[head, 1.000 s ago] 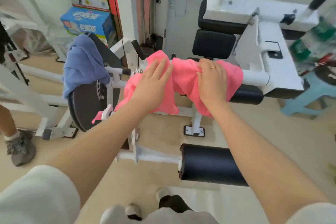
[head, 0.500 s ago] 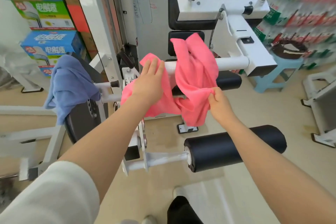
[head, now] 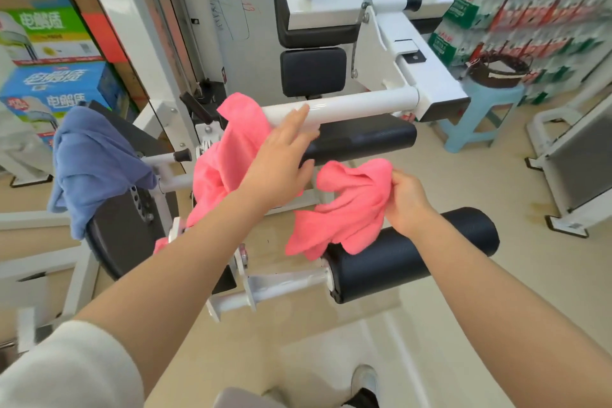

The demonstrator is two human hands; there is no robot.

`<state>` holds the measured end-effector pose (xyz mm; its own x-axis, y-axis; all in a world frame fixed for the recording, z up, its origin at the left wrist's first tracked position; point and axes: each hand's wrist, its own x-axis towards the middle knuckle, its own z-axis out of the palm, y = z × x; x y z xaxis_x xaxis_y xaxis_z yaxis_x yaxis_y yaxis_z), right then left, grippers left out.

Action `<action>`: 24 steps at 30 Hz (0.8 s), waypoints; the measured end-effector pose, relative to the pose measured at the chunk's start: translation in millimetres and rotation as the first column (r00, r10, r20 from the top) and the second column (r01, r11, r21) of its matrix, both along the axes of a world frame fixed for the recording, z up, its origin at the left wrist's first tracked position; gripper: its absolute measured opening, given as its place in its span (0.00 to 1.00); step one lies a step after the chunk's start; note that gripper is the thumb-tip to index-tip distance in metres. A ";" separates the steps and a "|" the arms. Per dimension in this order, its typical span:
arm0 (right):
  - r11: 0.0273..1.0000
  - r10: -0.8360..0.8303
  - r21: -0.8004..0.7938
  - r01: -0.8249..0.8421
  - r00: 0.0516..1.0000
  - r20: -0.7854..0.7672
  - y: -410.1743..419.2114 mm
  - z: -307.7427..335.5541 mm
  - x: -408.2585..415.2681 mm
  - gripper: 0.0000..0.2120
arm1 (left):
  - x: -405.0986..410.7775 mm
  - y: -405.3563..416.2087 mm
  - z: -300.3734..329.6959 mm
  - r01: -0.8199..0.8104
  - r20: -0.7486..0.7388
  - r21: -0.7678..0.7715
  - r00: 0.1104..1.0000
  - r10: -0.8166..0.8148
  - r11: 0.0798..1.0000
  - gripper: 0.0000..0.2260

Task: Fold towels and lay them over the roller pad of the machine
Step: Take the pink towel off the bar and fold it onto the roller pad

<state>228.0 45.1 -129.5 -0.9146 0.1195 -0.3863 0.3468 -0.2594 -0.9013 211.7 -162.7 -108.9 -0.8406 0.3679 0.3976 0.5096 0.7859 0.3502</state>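
- The left hand [head: 281, 162] is flat, its fingers [head: 298, 122] straight and a little spread.
- Those fingers lie against the pink towel [head: 228, 156], which hangs bunched under and left of them, off the left end of the white bar [head: 361, 104].
- Just past the left fingertips is that white bar, and under it the upper black roller [head: 364, 139].
- The right hand [head: 409, 202] has its fingers curled, pinching a bunch of pink cloth [head: 344, 209].
- That cloth hangs left of the right fingers, and its low edge touches the lower black roller [head: 410, 255].
- I cannot tell if both pink bunches are one towel.
- Far left of the left fingers, a blue towel [head: 92, 162] hangs over a black round plate [head: 122, 235].
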 end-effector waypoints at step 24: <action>0.792 0.467 0.588 -0.163 0.782 -0.412 66.9 26.5 1.5 0.14 | 59.4 112.7 36.4 -0.315 0.637 0.709 0.670 -0.381 0.631 0.08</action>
